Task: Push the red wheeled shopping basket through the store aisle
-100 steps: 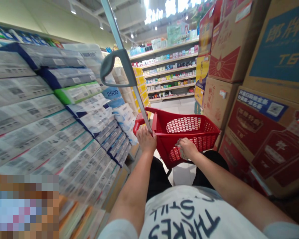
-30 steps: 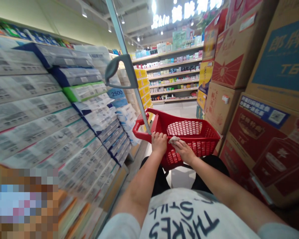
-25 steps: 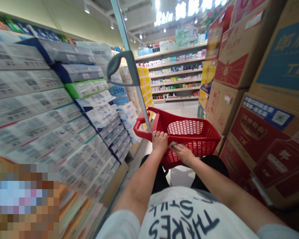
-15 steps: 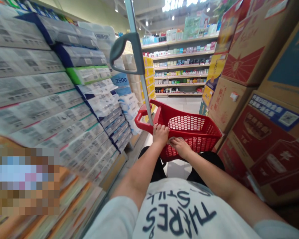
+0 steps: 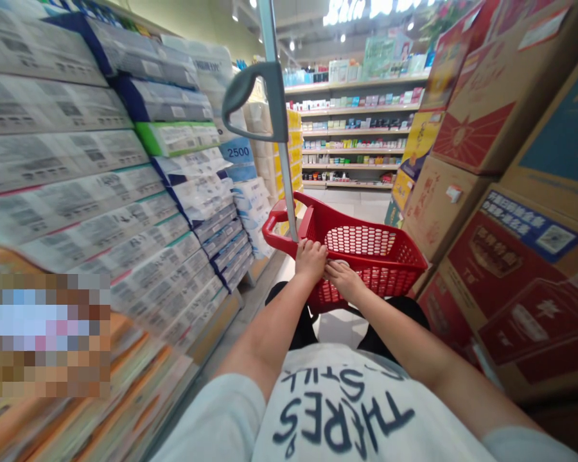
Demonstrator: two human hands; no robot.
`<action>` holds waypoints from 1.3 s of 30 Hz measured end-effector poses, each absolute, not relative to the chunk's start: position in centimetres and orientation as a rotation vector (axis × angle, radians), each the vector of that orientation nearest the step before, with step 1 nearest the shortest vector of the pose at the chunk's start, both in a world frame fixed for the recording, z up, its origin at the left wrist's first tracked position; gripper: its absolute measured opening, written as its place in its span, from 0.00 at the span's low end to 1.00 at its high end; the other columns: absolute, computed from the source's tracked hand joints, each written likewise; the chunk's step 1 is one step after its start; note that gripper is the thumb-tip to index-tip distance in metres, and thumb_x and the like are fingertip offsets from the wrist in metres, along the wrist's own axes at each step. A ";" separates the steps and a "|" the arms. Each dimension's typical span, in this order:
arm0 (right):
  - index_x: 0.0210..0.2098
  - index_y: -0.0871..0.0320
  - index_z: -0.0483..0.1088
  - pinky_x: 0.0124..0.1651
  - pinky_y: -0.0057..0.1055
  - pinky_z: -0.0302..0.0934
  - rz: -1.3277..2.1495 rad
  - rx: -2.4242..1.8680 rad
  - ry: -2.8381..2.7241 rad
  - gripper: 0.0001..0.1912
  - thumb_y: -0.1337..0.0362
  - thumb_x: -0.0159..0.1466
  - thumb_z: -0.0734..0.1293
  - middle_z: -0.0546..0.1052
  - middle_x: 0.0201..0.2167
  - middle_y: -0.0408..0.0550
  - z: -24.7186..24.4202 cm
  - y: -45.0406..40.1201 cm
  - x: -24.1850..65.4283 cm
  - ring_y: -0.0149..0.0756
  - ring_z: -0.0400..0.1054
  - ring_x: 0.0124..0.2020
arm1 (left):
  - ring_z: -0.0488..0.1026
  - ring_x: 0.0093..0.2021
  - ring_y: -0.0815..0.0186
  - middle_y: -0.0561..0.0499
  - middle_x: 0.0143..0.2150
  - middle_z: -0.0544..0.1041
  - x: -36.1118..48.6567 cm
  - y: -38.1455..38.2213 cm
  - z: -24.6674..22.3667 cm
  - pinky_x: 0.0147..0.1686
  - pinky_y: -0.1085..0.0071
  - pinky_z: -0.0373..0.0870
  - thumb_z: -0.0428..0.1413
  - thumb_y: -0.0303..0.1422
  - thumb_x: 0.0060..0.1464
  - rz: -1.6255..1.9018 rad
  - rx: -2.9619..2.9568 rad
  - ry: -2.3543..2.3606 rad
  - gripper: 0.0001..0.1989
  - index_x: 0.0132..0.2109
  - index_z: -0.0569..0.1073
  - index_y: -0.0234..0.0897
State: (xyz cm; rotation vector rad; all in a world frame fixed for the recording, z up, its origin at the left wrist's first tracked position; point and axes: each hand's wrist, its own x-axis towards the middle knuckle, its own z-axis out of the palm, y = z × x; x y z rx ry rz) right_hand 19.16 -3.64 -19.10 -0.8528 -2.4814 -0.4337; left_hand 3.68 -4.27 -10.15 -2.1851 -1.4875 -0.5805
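Observation:
A red plastic basket point(image 5: 366, 247) with perforated sides stands before my knees, with a long grey pole and a grey handle point(image 5: 257, 102) rising at its left end. My left hand point(image 5: 311, 262) has its fingers bent over the near rim, beside the pole's foot. Against the near outer side rests my right hand point(image 5: 344, 281), just right of my left hand, its fingers pressed together. A small pale edge shows at its fingers; what it belongs to is mostly hidden. Inside the basket I see nothing.
Stacked paper packs point(image 5: 77, 154) line the left side. Cartons point(image 5: 525, 256) rise on the right. Shelves of small goods point(image 5: 356, 128) stand at the back. At lower left is an orange object point(image 5: 9, 256), partly pixelated.
My right hand has slid slightly up and left along the basket's near side, closer to my left hand. My left hand stays on the rim. The view has shifted slightly.

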 end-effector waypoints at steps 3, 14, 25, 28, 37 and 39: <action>0.52 0.54 0.72 0.55 0.38 0.59 -0.362 -0.896 -2.565 0.16 0.69 0.68 0.60 0.76 0.49 0.50 -19.0 -3.7 19.2 0.41 0.64 0.53 | 0.64 0.48 0.58 0.47 0.40 0.73 3.6 -4.3 -10.2 0.59 0.57 0.49 0.44 0.35 0.65 -0.588 -2.182 -1.471 0.13 0.41 0.73 0.40; 0.49 0.57 0.74 0.53 0.39 0.60 -0.342 -0.977 -2.581 0.14 0.70 0.67 0.61 0.76 0.47 0.51 -17.6 -4.3 19.4 0.42 0.65 0.51 | 0.64 0.47 0.58 0.47 0.39 0.73 3.5 -4.1 -10.3 0.58 0.58 0.50 0.45 0.35 0.64 -0.625 -2.182 -1.432 0.13 0.41 0.73 0.39; 0.50 0.57 0.73 0.58 0.42 0.55 -0.361 -1.012 -2.443 0.16 0.71 0.67 0.59 0.74 0.50 0.52 -17.7 -4.4 20.7 0.43 0.62 0.52 | 0.65 0.46 0.58 0.47 0.39 0.74 3.5 -4.2 -10.2 0.58 0.58 0.51 0.45 0.35 0.64 -0.651 -2.189 -1.441 0.13 0.40 0.74 0.40; 0.46 0.58 0.74 0.56 0.40 0.56 -0.349 -1.061 -2.511 0.14 0.72 0.66 0.59 0.76 0.47 0.53 -17.2 -4.7 20.5 0.42 0.63 0.50 | 0.65 0.47 0.58 0.47 0.39 0.74 3.5 -4.1 -10.2 0.58 0.58 0.51 0.45 0.35 0.64 -0.647 -2.193 -1.442 0.13 0.40 0.74 0.40; 0.45 0.59 0.75 0.52 0.38 0.57 -0.315 -1.118 -2.721 0.13 0.71 0.64 0.62 0.77 0.43 0.53 -17.1 -5.5 17.3 0.44 0.63 0.49 | 0.64 0.47 0.58 0.47 0.39 0.74 3.5 -4.1 -10.1 0.57 0.58 0.51 0.45 0.36 0.65 -0.597 -2.183 -1.447 0.13 0.41 0.73 0.40; 0.46 0.60 0.74 0.53 0.39 0.56 -0.336 -1.082 -2.709 0.14 0.72 0.63 0.62 0.77 0.44 0.53 -17.1 -5.4 17.1 0.45 0.62 0.51 | 0.64 0.47 0.58 0.47 0.39 0.74 3.4 -4.1 -10.1 0.57 0.58 0.51 0.44 0.36 0.65 -0.590 -2.181 -1.449 0.14 0.41 0.73 0.41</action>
